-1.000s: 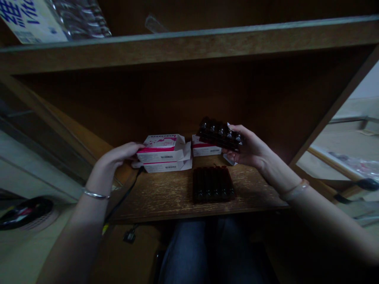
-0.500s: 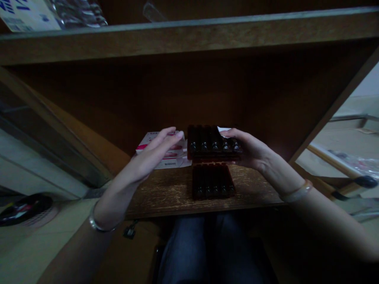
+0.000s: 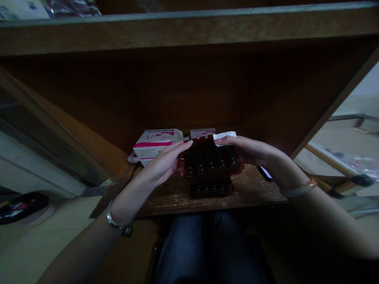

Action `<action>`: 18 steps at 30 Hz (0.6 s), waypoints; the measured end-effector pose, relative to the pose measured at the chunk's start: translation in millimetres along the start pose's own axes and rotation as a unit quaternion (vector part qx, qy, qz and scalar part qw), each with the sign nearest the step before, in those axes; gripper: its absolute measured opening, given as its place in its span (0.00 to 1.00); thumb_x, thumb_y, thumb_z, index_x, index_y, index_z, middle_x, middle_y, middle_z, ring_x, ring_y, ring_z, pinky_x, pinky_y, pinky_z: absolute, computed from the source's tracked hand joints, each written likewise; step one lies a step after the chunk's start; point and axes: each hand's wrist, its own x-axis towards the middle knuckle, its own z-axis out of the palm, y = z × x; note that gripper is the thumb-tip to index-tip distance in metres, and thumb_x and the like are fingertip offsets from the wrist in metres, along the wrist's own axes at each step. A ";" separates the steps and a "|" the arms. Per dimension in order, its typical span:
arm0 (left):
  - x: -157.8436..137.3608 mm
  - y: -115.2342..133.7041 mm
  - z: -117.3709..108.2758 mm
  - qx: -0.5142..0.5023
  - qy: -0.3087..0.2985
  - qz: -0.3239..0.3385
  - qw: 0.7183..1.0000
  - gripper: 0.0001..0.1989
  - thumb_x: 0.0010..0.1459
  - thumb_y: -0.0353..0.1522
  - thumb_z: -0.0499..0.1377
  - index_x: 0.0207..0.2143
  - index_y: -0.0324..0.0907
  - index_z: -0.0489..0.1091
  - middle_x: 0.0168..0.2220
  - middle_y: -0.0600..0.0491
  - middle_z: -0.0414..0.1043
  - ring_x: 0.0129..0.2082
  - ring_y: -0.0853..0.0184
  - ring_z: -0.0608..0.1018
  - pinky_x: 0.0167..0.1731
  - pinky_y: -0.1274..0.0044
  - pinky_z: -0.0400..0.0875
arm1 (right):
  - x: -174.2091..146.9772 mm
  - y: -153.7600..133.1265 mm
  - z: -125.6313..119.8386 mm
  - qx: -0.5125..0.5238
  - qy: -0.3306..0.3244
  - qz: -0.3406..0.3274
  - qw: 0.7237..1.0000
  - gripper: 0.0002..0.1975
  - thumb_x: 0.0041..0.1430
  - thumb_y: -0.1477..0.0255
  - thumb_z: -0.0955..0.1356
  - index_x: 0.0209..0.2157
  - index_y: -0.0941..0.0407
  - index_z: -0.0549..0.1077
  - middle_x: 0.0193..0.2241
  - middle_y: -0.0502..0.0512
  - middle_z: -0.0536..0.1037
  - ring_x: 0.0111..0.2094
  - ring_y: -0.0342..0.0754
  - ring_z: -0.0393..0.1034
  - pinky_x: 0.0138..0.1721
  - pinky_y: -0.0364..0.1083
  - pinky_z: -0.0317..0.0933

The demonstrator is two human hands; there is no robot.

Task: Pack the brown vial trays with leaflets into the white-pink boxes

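1. The wooden shelf (image 3: 166,202) carries the work; its back corners sink into shadow.
2. Two pink-and-white boxes (image 3: 156,139) are stacked towards its back left corner, neither of them in a hand. The left forearm and hand cover much of the lower one, and whether anything is inside cannot be seen.
3. Another box (image 3: 203,132) sits at the back edge, near the middle, mostly blocked from view.
4. The left hand (image 3: 167,162) and right hand (image 3: 256,150) grasp opposite ends of one dark vial pack, thumbs on top, fingers curled underneath and partly hidden.
5. That held vial pack (image 3: 209,159) is out of any box, raised above the middle of the shelf and tilted. Whether it is one layer or two is too dark to tell.
6. A second vial pack (image 3: 211,189), not taken up, lies by the front edge, its rear part covered by the first.
7. A white slip (image 3: 225,137) is pinned under the right thumb; any print is unreadable.
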 end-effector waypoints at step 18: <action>9.7 -21.2 -2.8 0.141 -0.041 -0.076 0.986 0.09 0.65 0.38 0.57 0.40 0.41 0.67 0.24 0.58 0.69 0.18 0.73 0.72 0.17 0.81 0.66 | -2.5 -0.4 -7.2 -0.261 -0.058 0.128 0.955 0.33 0.56 0.44 0.68 0.45 0.62 0.73 0.20 0.59 0.80 0.23 0.52 0.78 0.29 0.48 0.74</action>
